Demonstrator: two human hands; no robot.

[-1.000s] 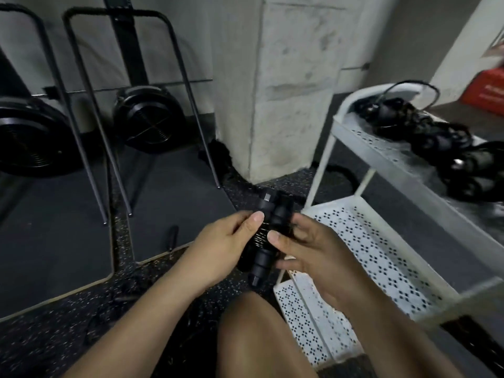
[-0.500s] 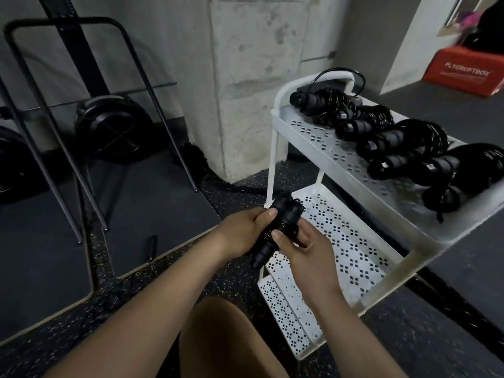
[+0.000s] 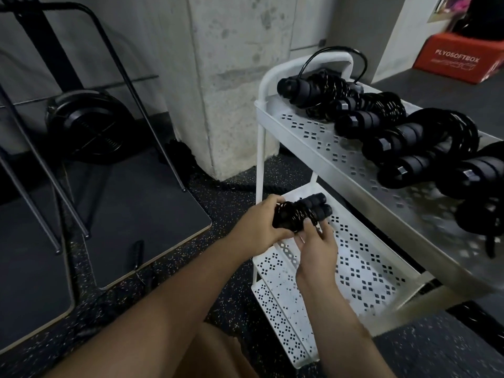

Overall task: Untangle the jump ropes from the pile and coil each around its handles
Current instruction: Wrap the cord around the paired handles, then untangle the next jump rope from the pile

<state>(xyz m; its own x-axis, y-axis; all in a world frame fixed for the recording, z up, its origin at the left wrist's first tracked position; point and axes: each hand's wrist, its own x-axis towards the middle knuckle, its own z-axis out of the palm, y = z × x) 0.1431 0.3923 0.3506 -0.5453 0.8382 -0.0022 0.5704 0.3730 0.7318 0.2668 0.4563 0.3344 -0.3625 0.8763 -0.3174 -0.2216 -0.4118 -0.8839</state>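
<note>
Both hands clamped on one bundle: my left hand (image 3: 261, 225) and right hand (image 3: 317, 249) grip the coiled jump rope (image 3: 300, 214) above the cart's (image 3: 263, 148) middle shelf. Other coils (image 3: 381, 124) lie on the cart's top shelf. Tail end possibly untucked, view unclear. If I loosen my grip, the wraps could spring off the handles.

Cart (image 3: 261, 165) at R, 3 shelves. Top shelf (image 3: 305, 126): coiled ropes (image 3: 395, 132) in a row, L to R. Rope bundle (image 3: 300, 214) above mid shelf (image 3: 368, 268), L end, betw. left hand (image 3: 261, 227) and right hand (image 3: 316, 246). Pillar (image 3: 240, 91) behind cart's L end. Wheel machine (image 3: 84, 126) far L, on mat (image 3: 136, 208). Box (image 3: 455, 61) far R, behind cart.
</note>
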